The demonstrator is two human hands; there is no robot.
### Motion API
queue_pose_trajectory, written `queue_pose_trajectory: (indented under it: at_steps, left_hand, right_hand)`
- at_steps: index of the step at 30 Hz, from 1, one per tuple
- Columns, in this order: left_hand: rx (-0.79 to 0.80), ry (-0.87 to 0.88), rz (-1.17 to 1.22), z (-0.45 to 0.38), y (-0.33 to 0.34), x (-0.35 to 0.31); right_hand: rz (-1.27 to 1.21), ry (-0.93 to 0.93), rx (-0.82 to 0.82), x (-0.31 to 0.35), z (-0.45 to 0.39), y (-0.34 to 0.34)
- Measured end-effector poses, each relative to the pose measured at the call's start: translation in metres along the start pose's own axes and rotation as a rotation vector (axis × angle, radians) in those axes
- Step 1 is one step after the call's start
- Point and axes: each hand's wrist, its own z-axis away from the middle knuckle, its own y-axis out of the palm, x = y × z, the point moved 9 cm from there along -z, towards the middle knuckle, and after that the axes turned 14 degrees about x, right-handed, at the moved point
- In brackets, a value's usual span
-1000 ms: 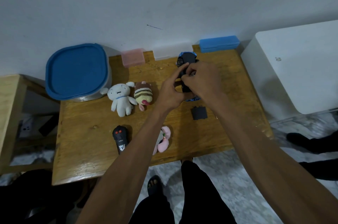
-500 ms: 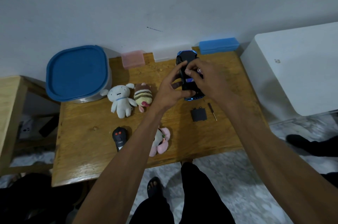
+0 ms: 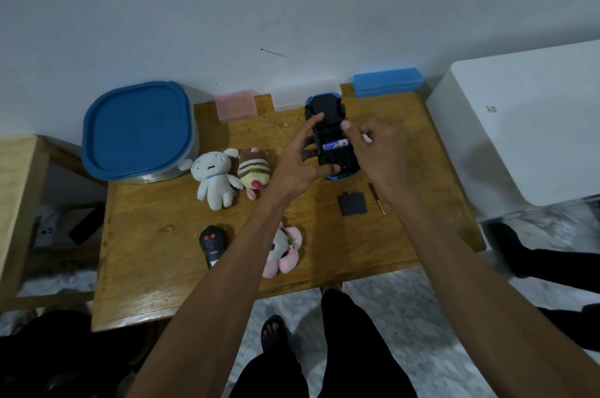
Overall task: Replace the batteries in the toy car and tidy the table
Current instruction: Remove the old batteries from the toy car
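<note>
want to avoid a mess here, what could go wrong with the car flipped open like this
The upturned blue toy car has its battery bay uncovered, and the left hand steadies it only from one side, so the blue battery could drop out. The small black screwdriver lies loose under the right forearm, beside the black battery cover, and might get swept off the wooden table.

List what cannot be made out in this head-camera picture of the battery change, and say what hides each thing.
- Upturned blue toy car: the right hand covers its right side, so only one blue battery shows.
- Small white object pinched by the right hand: too small to identify.
- Pink plush toy: partly behind the left forearm.
- Black remote control: label too blurred to read.
</note>
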Motion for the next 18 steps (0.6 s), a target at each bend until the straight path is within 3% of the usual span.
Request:
queue_pose_trajectory:
  at_steps: [10, 18]
  left_hand:
    - [-0.065, 0.075, -0.064, 0.004, -0.002, -0.010]
    - [-0.112, 0.114, -0.082, 0.007, -0.001, -0.013]
  right_hand:
    - [0.059, 0.116, -0.132, 0.010, 0.017, 0.006]
    - [-0.039, 0.192, -0.121, 0.007, 0.016, 0.010]
